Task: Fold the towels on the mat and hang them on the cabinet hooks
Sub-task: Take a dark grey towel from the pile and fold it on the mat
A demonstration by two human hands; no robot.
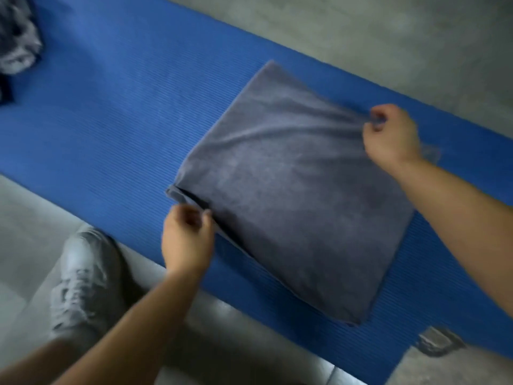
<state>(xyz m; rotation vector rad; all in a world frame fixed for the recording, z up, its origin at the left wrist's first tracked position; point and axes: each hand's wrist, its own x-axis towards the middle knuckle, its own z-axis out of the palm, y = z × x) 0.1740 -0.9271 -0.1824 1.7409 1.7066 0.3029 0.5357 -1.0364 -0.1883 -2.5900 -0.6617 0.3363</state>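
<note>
A slate-grey terry towel [291, 190], folded to a rough square, lies flat on a blue ribbed foam mat [111, 120] spread over the grey concrete floor [388, 37]. The left hand [187, 240] pinches the layered corner at the towel's near-left edge. The right hand [391, 134] has its fingers curled round the far-right corner, and creases fan out from that grip. A crumpled grey-and-white cloth heap [16, 43] sits at the mat's far-left end, well apart from both hands.
</note>
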